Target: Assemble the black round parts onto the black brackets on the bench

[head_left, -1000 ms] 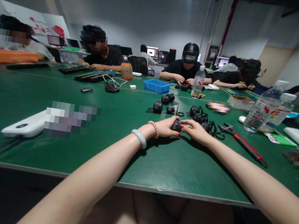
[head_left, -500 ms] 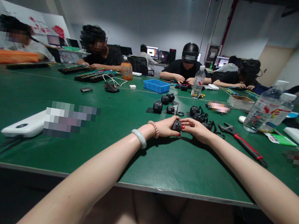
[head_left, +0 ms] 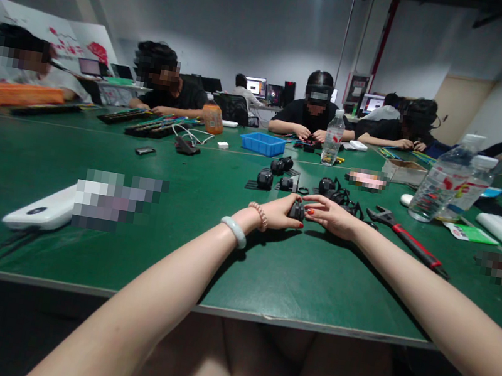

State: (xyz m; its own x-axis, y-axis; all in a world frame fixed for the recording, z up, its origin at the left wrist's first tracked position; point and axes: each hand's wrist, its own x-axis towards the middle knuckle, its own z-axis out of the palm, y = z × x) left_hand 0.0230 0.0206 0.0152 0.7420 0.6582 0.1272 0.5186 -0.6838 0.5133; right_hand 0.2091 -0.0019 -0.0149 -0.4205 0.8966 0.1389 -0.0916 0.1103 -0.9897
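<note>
My left hand is closed around a small black plastic part with a faceted, nut-like body, holding it just above the green table. My right hand is at the part's right side, fingers stretched out and somewhat spread. Its fingertips are very close to the part; whether they touch it, I cannot tell. Beyond my hands stand similar black parts. More black pieces, some ring-shaped, form a cluster behind my right hand. A thin black ring lies between the two groups.
An adjustable wrench with a red and black handle lies right of my right hand. Plastic bottles stand farther right. A blue tray sits beyond the parts, and a white device lies left. Several people work across the table.
My right hand's fingers have lifted and spread slightly, drawing a little away from the black part. My left hand keeps its hold in nearly the same place.
</note>
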